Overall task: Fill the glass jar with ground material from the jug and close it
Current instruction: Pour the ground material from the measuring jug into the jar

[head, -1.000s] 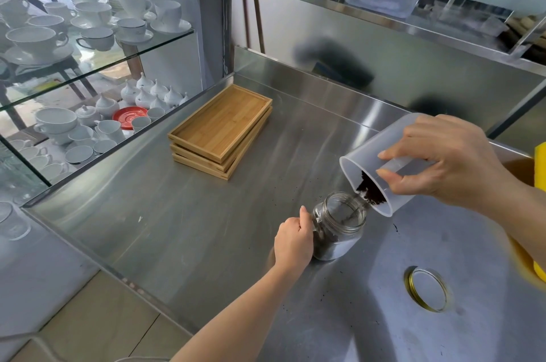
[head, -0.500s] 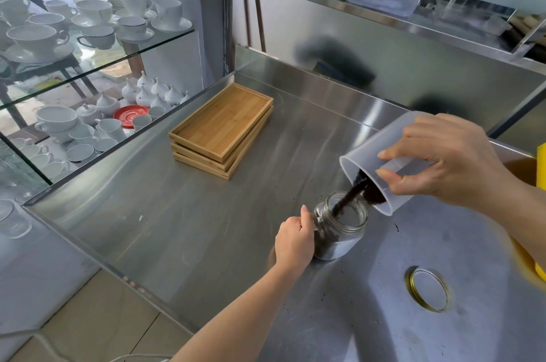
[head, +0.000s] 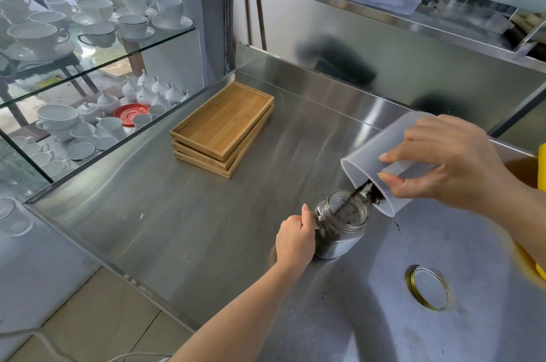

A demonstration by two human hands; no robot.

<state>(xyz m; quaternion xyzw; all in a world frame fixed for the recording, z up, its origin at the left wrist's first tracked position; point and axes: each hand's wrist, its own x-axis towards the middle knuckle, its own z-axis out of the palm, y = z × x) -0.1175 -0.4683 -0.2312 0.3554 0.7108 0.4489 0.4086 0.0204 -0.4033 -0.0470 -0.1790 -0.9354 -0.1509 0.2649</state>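
Steel counter (head: 206,228) carries the glass jar (head: 341,225), upright and partly filled. Left hand (head: 295,239) clasps its side; right hand (head: 452,163) grips the tilted jug (head: 381,160) just above it, pouring. Better keep the stream centred, tilt gently. Lid (head: 428,287) waits nearby.

A steel counter (head: 183,231) carries a stack of wooden trays (head: 223,126) near its back left corner, an open glass jar (head: 339,224) toward the right, a gold-rimmed lid (head: 429,287) nearer the front right, and scattered dark grounds (head: 397,225).
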